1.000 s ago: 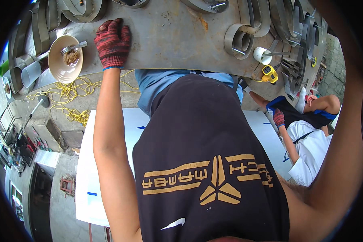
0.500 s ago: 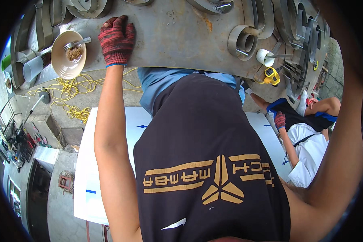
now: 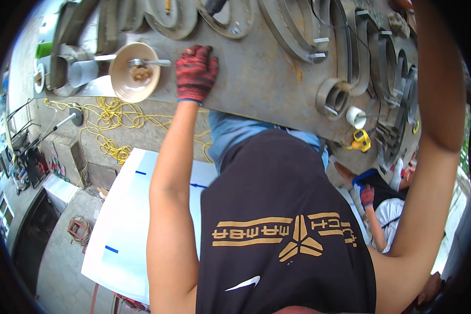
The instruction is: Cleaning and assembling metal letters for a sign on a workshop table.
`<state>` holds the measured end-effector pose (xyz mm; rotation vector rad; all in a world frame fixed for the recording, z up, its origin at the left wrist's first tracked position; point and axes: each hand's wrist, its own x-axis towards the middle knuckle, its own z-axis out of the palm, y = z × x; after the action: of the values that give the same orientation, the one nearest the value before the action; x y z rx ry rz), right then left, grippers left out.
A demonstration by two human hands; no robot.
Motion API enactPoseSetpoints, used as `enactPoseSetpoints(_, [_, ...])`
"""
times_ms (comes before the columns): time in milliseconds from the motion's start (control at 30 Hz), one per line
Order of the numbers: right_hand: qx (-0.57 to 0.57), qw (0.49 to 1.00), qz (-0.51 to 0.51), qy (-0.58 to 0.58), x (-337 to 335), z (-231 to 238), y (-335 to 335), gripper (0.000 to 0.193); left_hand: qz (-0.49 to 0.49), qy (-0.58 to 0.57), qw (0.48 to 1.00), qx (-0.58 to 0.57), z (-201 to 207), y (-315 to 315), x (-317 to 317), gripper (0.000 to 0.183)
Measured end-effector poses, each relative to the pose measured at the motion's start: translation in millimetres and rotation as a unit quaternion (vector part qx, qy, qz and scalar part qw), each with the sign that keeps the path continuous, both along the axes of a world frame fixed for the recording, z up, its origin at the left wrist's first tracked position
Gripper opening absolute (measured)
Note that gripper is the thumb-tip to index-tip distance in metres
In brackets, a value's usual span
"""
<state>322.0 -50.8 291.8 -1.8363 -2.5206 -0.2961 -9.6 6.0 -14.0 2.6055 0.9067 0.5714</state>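
My left hand point(image 3: 196, 73), in a red-and-black knit glove, rests knuckles up on the grey metal tabletop point(image 3: 246, 89), near its front edge. Its fingers are curled in, and nothing shows in them. Just left of it stands a cream bowl point(image 3: 118, 83) holding brown, grainy stuff and a metal utensil that looks like a fork point(image 3: 159, 63). My right arm point(image 3: 437, 104) is raised along the right side, and its hand lies beyond the picture's upper edge.
Bent metal strips point(image 3: 288, 31) stand across the table's far side. At right are a coiled strip point(image 3: 329, 97), a white cup point(image 3: 356, 117) and a yellow-black tool point(image 3: 361, 140). Yellow cable point(image 3: 115, 112) lies on the floor. Another person point(image 3: 387, 214) sits low at right.
The view has shifted, so the table, bowl and my left hand appear farther right and lower. More of the far strips shows. My left hand stays beside the bowl.
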Motion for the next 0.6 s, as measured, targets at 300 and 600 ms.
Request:
enactPoseSetpoints(300, [0.179,0.947,-0.232,0.128,21,76,-75,0.041,0.013,-0.015,0.999,-0.024,27,-3,-4,0.031])
enactPoseSetpoints(600, [0.347,0.836,-0.390,0.167,76,85,-217,0.050,0.011,-0.013,0.999,-0.029,33,-8,-6,0.031])
